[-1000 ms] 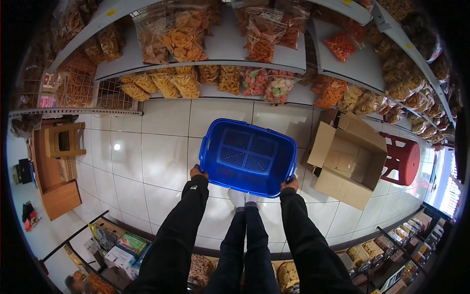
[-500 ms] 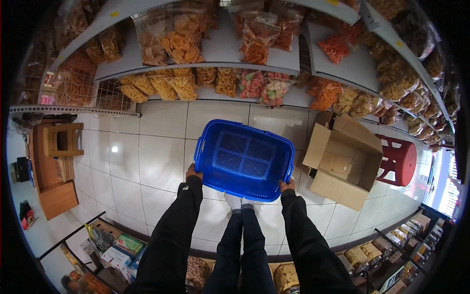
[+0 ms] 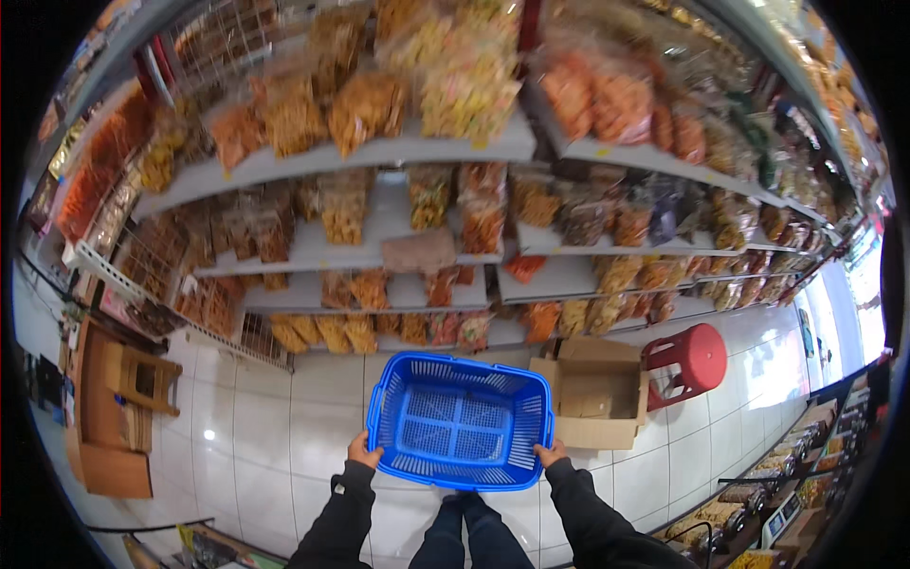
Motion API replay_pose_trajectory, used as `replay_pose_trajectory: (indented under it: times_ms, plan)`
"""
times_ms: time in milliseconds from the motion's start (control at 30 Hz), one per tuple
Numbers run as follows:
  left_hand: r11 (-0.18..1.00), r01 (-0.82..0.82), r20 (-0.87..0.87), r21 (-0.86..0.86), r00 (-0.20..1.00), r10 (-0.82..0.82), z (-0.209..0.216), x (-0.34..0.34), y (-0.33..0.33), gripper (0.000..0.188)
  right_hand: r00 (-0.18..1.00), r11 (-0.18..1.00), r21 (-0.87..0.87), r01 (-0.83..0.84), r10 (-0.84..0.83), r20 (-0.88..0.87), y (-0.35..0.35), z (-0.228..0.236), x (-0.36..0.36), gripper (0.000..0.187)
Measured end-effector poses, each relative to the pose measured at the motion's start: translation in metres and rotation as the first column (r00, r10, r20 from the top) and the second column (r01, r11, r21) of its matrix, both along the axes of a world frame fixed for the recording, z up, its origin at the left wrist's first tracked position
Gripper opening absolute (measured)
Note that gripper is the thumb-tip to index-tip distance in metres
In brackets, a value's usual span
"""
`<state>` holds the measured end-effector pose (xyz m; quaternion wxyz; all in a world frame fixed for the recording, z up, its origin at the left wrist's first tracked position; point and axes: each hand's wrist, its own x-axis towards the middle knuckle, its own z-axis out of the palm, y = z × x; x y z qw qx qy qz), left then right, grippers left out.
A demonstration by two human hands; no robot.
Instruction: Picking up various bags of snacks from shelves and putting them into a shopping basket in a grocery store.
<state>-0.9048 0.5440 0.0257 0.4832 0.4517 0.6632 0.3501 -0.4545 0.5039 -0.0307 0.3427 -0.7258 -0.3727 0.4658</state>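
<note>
A blue plastic basket (image 3: pixel 462 483) with slotted walls and a mesh bottom hangs level in front of my legs, and nothing lies inside it. My left hand (image 3: pixel 364 449) is closed round its left end, near the front corner. At the opposite end my right hand (image 3: pixel 549 455) grips the rim, also toward the front corner. Just beyond the basket stand shelves (image 3: pixel 398 296) filled with bagged snacks, the lowest row close to the floor.
An open cardboard box (image 3: pixel 597 434) stands right of the basket, with a red plastic stool (image 3: pixel 699 360) beside it. To the left are a brown stool (image 3: pixel 142 379) and a wooden desk (image 3: pixel 109 469). Jars and a scale (image 3: pixel 783 517) line the right front.
The view has tilted up, showing more of the shelves. Both hands still hold the basket, which now appears lower, more level and nearer the shelves and the cardboard box.
</note>
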Motion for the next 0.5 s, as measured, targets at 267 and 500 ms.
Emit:
replay_pose_trajectory:
  times_ms: [267,500]
  plan:
    - [0.975,0.153,0.129,0.160,0.976,-0.175,0.139,0.092,-0.026,0.033,0.985,0.966,0.196,0.171,-0.171,-0.016,-0.071,0.166,0.094,0.019]
    - [0.915,0.316,0.115,0.252,0.929,-0.353,0.166,0.221,-0.050,0.038,0.910,0.852,0.323,0.412,-0.404,-0.097,-0.170,0.233,0.188,0.036]
